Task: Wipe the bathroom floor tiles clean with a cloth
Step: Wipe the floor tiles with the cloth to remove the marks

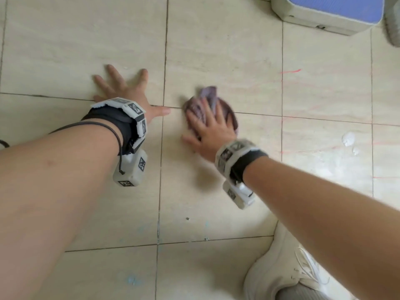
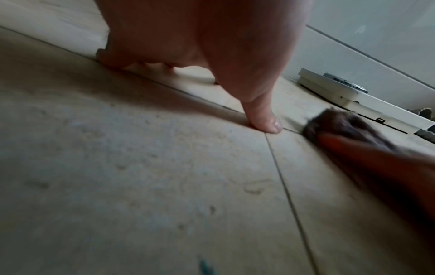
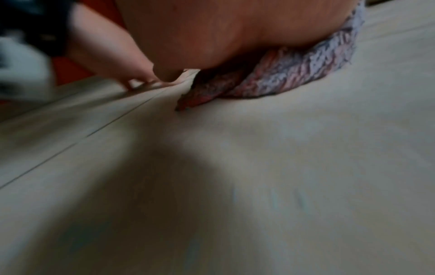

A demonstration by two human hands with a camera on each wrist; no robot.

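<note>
A crumpled purple-grey cloth (image 1: 211, 98) lies on the beige floor tiles (image 1: 216, 50) near a grout crossing. My right hand (image 1: 207, 126) presses flat on it with fingers spread; the picture is blurred there. The cloth (image 3: 306, 74) bulges out from under that palm in the right wrist view. My left hand (image 1: 127, 89) rests flat on the tiles to the left, fingers splayed, its thumb pointing toward the cloth. In the left wrist view the left thumb (image 2: 263, 119) touches a grout line, with the cloth (image 2: 341, 126) just beyond.
Red streaks (image 1: 290, 71) and a white blob (image 1: 348, 138) mark the tiles to the right. Faint blue smears (image 1: 132, 279) lie near the bottom. A cream and blue scale-like box (image 1: 324, 11) sits at the top right. My pale shoe (image 1: 287, 267) stands at bottom right.
</note>
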